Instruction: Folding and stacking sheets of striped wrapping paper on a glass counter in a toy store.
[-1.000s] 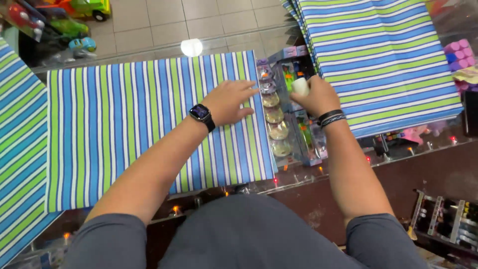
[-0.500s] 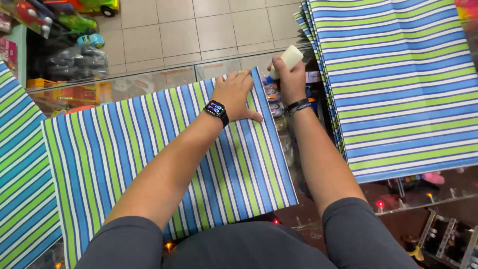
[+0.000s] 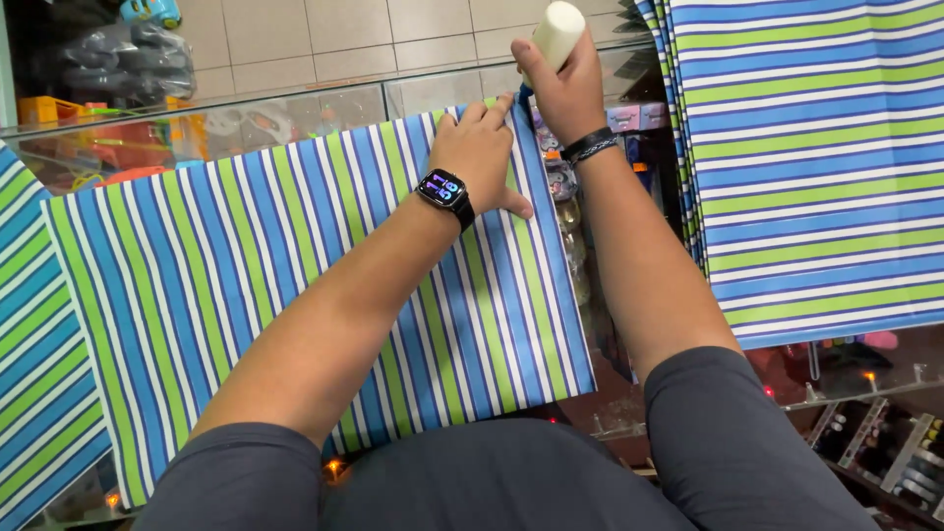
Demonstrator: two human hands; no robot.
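Striped sheet [image 3: 295,295] lies flat on glass tabletop [image 3: 324,98], centre-left of frame. Left hand [image 3: 479,147] presses its top right corner, fingers spread flat, gripping nothing. Right hand [image 3: 560,84] at top centre, fingers wrapped around white stick [image 3: 556,29]. Striped stack [image 3: 816,167] at right, toys [image 3: 570,197] under glass between.

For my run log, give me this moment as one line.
left hand: flat on striped sheet | right hand: grips white stick at sheet's far corner | surface: glass counter
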